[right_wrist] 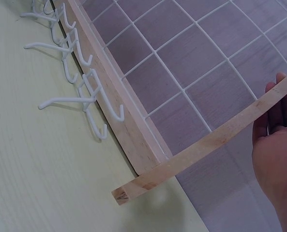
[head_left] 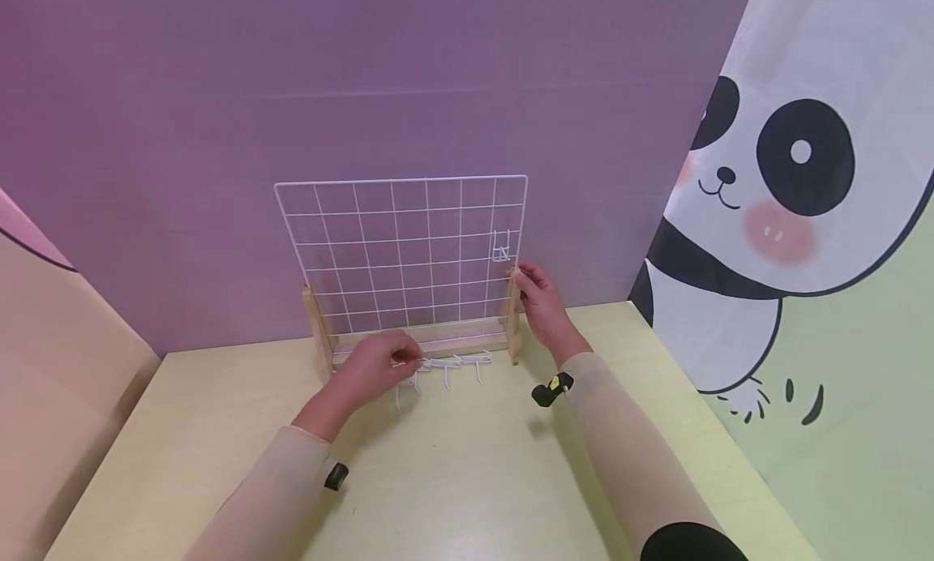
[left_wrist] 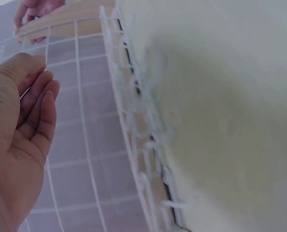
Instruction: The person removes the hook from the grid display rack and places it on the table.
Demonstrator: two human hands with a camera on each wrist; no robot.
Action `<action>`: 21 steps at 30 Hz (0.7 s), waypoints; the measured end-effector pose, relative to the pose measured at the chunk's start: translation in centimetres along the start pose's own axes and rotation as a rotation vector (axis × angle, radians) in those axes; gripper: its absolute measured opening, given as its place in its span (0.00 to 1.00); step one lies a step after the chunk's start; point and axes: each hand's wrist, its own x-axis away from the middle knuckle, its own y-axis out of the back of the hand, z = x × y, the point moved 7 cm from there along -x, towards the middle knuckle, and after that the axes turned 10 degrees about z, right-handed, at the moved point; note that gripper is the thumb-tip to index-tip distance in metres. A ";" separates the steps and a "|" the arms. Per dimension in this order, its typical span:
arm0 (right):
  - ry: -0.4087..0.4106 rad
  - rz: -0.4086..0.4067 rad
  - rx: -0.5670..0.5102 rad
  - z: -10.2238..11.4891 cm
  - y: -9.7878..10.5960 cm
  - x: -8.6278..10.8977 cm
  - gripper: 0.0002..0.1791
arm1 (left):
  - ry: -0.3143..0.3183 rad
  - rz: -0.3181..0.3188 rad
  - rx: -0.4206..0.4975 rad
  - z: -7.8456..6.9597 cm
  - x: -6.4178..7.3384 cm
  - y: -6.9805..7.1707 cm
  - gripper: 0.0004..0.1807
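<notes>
A white wire grid panel [head_left: 409, 253] stands upright in a wooden stand. At the stand's right side, my right hand [head_left: 543, 306] grips the wooden upright [right_wrist: 206, 145], its fingers partly hidden behind the wood. My left hand [head_left: 372, 366] hovers in front of the panel's lower part, close over the row of white hooks [head_left: 447, 366] in the head view. Its fingers are loosely curled, and nothing shows between thumb and fingertips in the left wrist view. Several hooks line the base bar, the nearest hook [right_wrist: 92, 101] with its prong pointing outward in the right wrist view.
One white hook [head_left: 501, 249] hangs on the panel's upper right part. The stand is on a pale wooden table [head_left: 438, 480], close to a purple backdrop [head_left: 401, 99]. A panda picture [head_left: 788, 245] covers the right wall.
</notes>
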 end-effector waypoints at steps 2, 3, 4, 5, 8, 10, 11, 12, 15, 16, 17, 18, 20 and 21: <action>0.003 0.002 -0.003 0.1 0.0 0.1 0.09 | 0.009 -0.019 0.010 -0.7 -0.9 0.3 0.05; 0.005 0.003 -0.004 0.1 -0.1 0.1 0.10 | 0.008 -0.031 0.017 -1.1 -1.3 0.5 0.05; 0.009 0.004 -0.008 0.1 -0.1 0.1 0.10 | 0.009 -0.047 0.026 -1.5 -1.8 0.7 0.06; 0.013 0.004 -0.012 0.2 -0.1 0.1 0.10 | 0.003 -0.066 0.028 -2.0 -2.3 0.9 0.06; 0.021 0.009 -0.017 0.2 0.0 0.1 0.10 | -0.036 -0.145 0.042 -3.6 -4.0 1.7 0.07; 0.023 0.010 -0.020 0.2 0.0 0.0 0.11 | -0.071 -0.201 0.056 -4.8 -5.1 2.3 0.08; 0.022 0.010 -0.023 0.2 0.0 0.0 0.11 | -0.091 -0.226 0.061 -5.3 -5.6 2.5 0.09; 0.020 0.011 -0.023 0.1 0.0 0.0 0.10 | -0.108 -0.250 0.068 -5.9 -6.1 2.7 0.09; 0.010 0.008 -0.018 0.2 -0.1 0.0 0.08 | -0.128 -0.294 0.095 -7.3 -7.4 3.2 0.11; 0.008 0.008 -0.011 0.2 -0.2 0.0 0.08 | -0.137 -0.304 0.107 -7.7 -7.9 3.4 0.12; 0.008 0.007 -0.011 0.2 -0.2 0.0 0.10 | -0.142 -0.312 0.119 -8.1 -8.3 3.5 0.12; 0.006 0.005 -0.006 0.3 -0.2 0.0 0.12 | -0.147 -0.320 0.127 -8.4 -8.8 3.6 0.12; 0.001 0.006 0.007 0.3 -0.2 0.1 0.15 | -0.164 -0.331 0.147 -9.2 -9.6 3.8 0.13; -0.002 0.006 0.011 0.3 -0.2 0.1 0.16 | -0.172 -0.339 0.148 -9.5 -10.0 3.8 0.13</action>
